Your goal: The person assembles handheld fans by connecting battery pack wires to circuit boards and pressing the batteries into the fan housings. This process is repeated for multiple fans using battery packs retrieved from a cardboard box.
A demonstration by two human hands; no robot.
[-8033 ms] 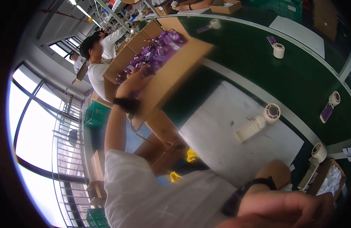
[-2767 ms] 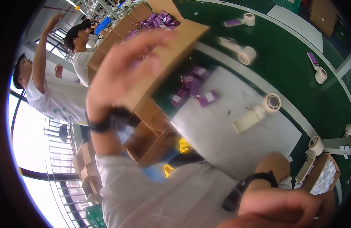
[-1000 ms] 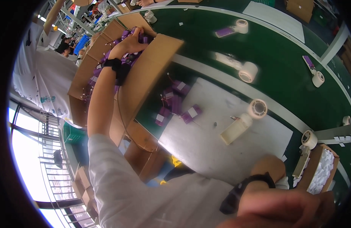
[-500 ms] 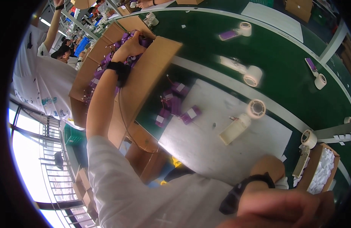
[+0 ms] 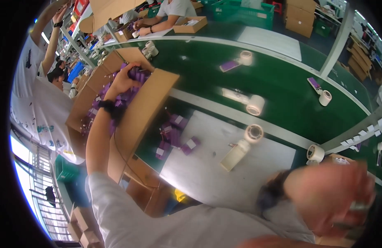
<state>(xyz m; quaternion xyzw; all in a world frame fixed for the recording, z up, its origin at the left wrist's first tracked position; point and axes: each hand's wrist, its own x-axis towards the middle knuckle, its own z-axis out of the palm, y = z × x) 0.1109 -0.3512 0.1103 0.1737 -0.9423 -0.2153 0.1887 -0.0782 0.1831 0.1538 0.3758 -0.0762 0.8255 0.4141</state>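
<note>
The left hand (image 5: 124, 81) curls over purple packs (image 5: 125, 97) in the upper-left box (image 5: 145, 111); whether it grips one, I cannot tell. The right hand (image 5: 329, 194), lower right, is blurred, its hold unclear.

left hand (image 5: 122, 81) in cardboard box (image 5: 148, 103) among purple packs (image 5: 140, 75) | right hand (image 5: 329, 192) blurred at lower right | white fan (image 5: 241, 147) lies on pale sheet (image 5: 203, 180)
</note>
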